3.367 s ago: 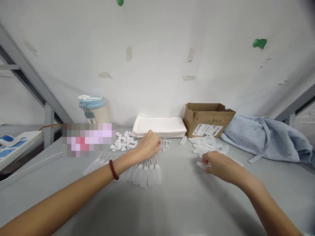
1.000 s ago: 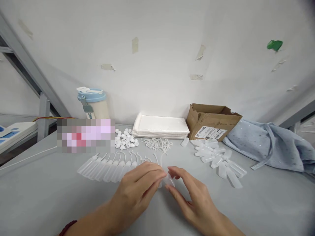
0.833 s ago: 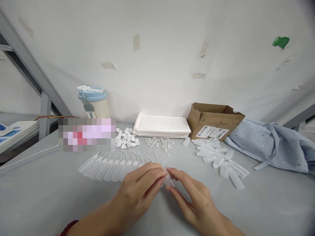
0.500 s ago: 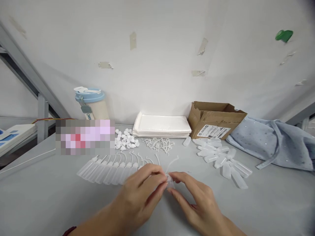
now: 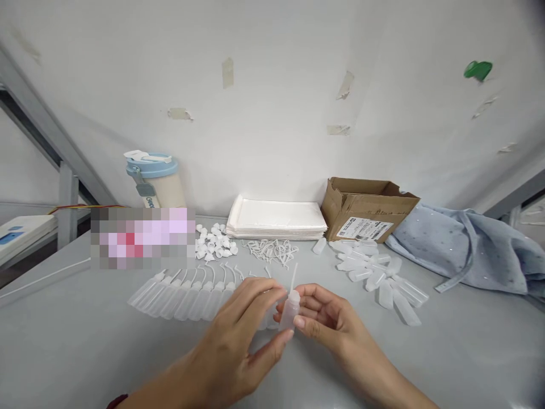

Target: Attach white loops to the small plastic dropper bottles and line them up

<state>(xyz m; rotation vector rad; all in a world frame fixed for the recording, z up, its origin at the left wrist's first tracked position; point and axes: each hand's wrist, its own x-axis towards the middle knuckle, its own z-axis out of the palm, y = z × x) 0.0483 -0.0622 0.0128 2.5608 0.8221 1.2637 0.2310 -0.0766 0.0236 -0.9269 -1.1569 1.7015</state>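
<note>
That right hand [image 5: 347, 329] pinching the bottle [image 5: 289, 315] should squeeze only lightly, while the left hand [image 5: 230, 335] curves loosely spread beside it

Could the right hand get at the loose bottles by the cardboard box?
Likely yes: nothing visible stands between the right hand and the loose bottles. But it holds a bottle, which it may need to release first.
</note>
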